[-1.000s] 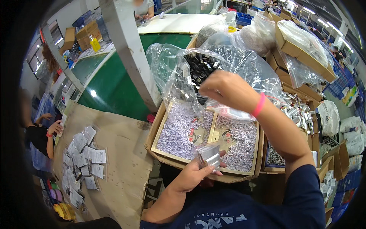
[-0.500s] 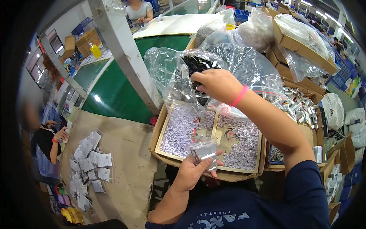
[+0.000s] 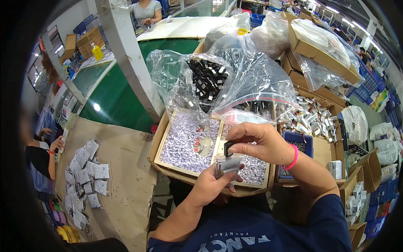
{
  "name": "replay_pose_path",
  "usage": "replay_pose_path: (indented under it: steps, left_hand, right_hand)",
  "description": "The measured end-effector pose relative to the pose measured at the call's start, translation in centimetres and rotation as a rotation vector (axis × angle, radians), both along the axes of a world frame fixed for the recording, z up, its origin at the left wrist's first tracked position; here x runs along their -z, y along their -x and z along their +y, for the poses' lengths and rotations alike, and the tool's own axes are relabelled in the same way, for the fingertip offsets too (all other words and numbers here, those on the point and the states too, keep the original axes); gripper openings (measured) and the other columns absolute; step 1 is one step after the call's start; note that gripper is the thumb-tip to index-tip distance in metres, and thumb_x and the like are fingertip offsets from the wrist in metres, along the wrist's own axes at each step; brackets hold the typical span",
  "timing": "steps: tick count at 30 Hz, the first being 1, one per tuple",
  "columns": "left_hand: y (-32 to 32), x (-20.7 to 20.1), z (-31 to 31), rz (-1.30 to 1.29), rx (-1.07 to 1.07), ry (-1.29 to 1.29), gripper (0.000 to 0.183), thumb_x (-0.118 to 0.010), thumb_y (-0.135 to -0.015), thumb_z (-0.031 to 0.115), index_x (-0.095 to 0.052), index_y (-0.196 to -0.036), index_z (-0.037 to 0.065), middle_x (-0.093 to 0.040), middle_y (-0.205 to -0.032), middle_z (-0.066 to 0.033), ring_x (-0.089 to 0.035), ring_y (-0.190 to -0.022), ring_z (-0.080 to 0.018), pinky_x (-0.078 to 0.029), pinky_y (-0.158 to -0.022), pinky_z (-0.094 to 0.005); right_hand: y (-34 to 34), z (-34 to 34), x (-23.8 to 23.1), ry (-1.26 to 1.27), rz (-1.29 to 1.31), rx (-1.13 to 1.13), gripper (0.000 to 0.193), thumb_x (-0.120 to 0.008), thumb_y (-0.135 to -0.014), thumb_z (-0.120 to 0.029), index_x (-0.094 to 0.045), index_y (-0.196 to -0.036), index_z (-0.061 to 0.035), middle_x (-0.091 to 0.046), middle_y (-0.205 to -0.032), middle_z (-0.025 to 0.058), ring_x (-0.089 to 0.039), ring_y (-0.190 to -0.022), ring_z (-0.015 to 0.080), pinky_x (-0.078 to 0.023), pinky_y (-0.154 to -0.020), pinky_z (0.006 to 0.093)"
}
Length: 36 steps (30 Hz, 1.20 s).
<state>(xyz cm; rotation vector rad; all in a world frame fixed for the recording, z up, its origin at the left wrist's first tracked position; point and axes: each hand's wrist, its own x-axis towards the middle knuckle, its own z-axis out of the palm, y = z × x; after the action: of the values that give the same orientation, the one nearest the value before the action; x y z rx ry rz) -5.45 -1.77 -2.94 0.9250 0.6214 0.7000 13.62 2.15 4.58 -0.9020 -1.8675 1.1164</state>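
Note:
My left hand [image 3: 212,183] grips a small clear zip bag [image 3: 228,164] with something silvery inside. Just above the bag's mouth, my right hand [image 3: 259,143] pinches a small black plastic piece [image 3: 228,148] between thumb and fingers. Below both hands is a shallow wooden tray [image 3: 218,143] with two compartments, strewn with many tiny whitish pieces. Beyond the tray lies an open plastic bag [image 3: 168,69] full of black pieces with metal ends [image 3: 205,82].
Filled flat bags [image 3: 86,176] lie heaped on the brown board at left. A metal post [image 3: 130,59] rises behind the tray. At right are a blue bin of small metal parts [image 3: 296,145] and a box of silvery parts [image 3: 312,117]. Co-workers sit at left and at the back.
My right hand has come back from the bag of black pieces, holding one of them, down to the small bag. My left hand still holds that bag.

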Motion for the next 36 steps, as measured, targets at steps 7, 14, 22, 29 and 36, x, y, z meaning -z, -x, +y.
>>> replay_pose_path:
  steps: [7, 14, 22, 29, 36]
  left_hand:
    - [-0.5, 0.3, -0.6, 0.069, -0.043, -0.023, 0.026, -0.060, -0.091, 0.013, -0.055, -0.112, -0.001, -0.065, -0.101, -0.0075, -0.062, -0.077, -0.0121, -0.051, -0.063, -0.0231]
    - [-0.7, 0.9, -0.4, 0.075, -0.033, -0.018, 0.028, -0.062, -0.090, 0.012, -0.055, -0.113, -0.002, -0.065, -0.102, -0.0094, -0.064, -0.077, -0.0127, -0.052, -0.063, -0.0233]
    - [4.2, -0.2, -0.7, -0.034, -0.311, -0.109, 0.034, -0.059, -0.090, 0.005, -0.050, -0.121, -0.003, -0.061, -0.114, -0.0158, -0.066, -0.086, -0.0201, -0.055, -0.063, -0.0263]
    - [8.7, -0.6, -0.7, 0.009, -0.735, -0.150, 0.042, -0.060, -0.089, 0.009, -0.044, -0.126, -0.004, -0.060, -0.112, -0.0230, -0.066, -0.083, -0.0281, -0.057, -0.054, -0.0298]
    - [8.8, 0.0, -0.9, -0.022, -0.701, -0.102, 0.045, -0.059, -0.089, 0.005, -0.041, -0.129, -0.002, -0.060, -0.113, -0.0229, -0.066, -0.084, -0.0276, -0.058, -0.056, -0.0305]
  right_hand:
    - [-1.1, -0.6, -0.7, -0.323, -0.351, -0.121, 0.014, -0.067, -0.080, -0.013, -0.067, -0.091, -0.0052, -0.065, -0.084, 0.0100, -0.062, -0.078, 0.0286, -0.050, -0.071, 0.0342]
    - [-0.7, -1.0, -1.0, -0.471, -0.451, -0.132, 0.014, -0.065, -0.083, -0.013, -0.067, -0.094, -0.0069, -0.064, -0.081, 0.0085, -0.060, -0.080, 0.0260, -0.048, -0.072, 0.0346]
    - [-0.1, 1.9, 0.4, -0.285, -0.395, 0.000, 0.014, -0.065, -0.082, -0.013, -0.066, -0.093, -0.0037, -0.067, -0.083, 0.0133, -0.065, -0.073, 0.0276, -0.050, -0.065, 0.0351]
    - [4.0, 5.9, 6.0, -0.426, -0.817, -0.094, 0.014, -0.062, -0.078, -0.013, -0.065, -0.089, -0.0039, -0.064, -0.078, 0.0123, -0.063, -0.076, 0.0295, -0.050, -0.071, 0.0400]
    - [6.3, 8.4, 8.6, -0.356, -0.949, -0.230, 0.018, -0.062, -0.077, -0.015, -0.062, -0.092, -0.0038, -0.062, -0.083, 0.0146, -0.062, -0.084, 0.0322, -0.049, -0.074, 0.0418]
